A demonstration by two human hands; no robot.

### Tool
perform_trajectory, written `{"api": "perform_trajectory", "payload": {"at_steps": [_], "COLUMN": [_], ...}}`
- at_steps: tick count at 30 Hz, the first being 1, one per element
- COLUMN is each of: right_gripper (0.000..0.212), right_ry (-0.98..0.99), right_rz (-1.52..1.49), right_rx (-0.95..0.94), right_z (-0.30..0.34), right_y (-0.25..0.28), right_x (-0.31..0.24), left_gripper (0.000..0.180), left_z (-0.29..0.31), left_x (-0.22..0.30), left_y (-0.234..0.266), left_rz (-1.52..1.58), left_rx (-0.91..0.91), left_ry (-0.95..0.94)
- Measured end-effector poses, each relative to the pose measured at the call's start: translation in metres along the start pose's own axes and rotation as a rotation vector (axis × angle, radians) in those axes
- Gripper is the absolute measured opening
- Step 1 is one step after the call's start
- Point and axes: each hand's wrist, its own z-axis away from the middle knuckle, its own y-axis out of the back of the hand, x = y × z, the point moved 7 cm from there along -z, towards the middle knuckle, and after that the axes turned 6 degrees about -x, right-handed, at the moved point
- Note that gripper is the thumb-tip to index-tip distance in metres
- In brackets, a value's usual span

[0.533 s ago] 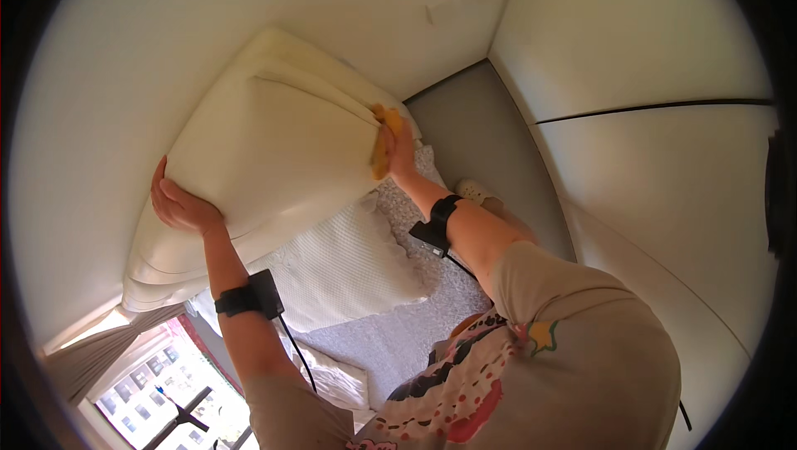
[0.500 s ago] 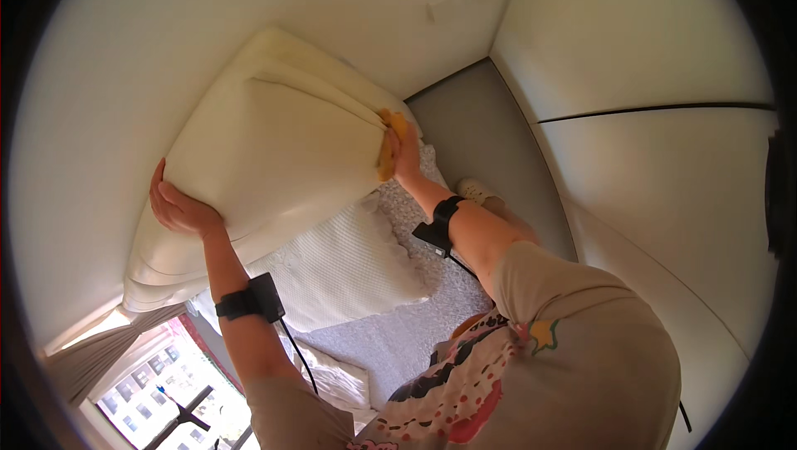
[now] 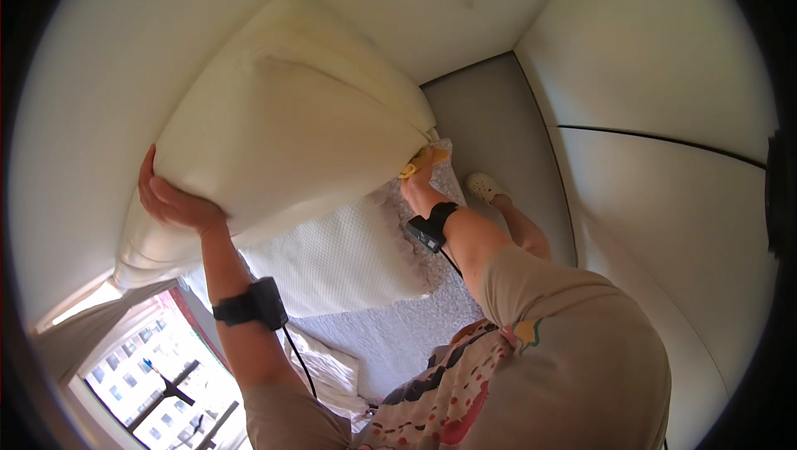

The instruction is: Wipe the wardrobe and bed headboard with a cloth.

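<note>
A large cream pillow [image 3: 290, 134] is held up in the air between both hands. My left hand [image 3: 170, 201] grips its left edge, fingers curled under it. My right hand [image 3: 419, 172] pinches the pillow's right corner, where a bit of yellow fabric shows. Both wrists wear black bands, and a cable runs down from the left one. Below the raised pillow lies a white textured pillow [image 3: 340, 255] on the bed.
The bed [image 3: 398, 330] has a pale textured cover. A grey floor strip [image 3: 490, 130] runs beside white walls, and my foot in a light shoe [image 3: 486, 188] stands there. A window [image 3: 158, 383] with a curtain is at lower left.
The cream pillow has tipped slightly, its right corner dropping with my right hand. My left hand keeps its grip on the left edge.
</note>
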Motion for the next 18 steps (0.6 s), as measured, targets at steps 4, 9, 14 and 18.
{"api": "perform_trajectory", "payload": {"at_steps": [4, 9, 14, 18], "right_gripper": [0.029, 0.043, 0.049, 0.051], "right_ry": [-0.273, -0.81, -0.754, -0.756], "right_rz": [-0.174, -0.253, -0.107, -0.056], "right_rx": [-0.143, -0.238, -0.111, -0.068], "right_z": [0.07, 0.201, 0.198, 0.188], "right_y": [-0.028, -0.148, -0.132, -0.107], "right_x": [0.056, 0.106, 0.066, 0.071], "left_gripper": [0.058, 0.05, 0.045, 0.043], "left_z": [-0.01, -0.007, 0.004, 0.012], "left_x": [0.026, 0.005, 0.005, -0.008], "left_y": [-0.018, -0.015, -0.015, -0.006], "left_rz": [0.04, -0.016, -0.024, 0.016], "left_rx": [0.02, 0.002, -0.001, -0.002], "left_ry": [-0.081, -0.012, 0.017, 0.061]}}
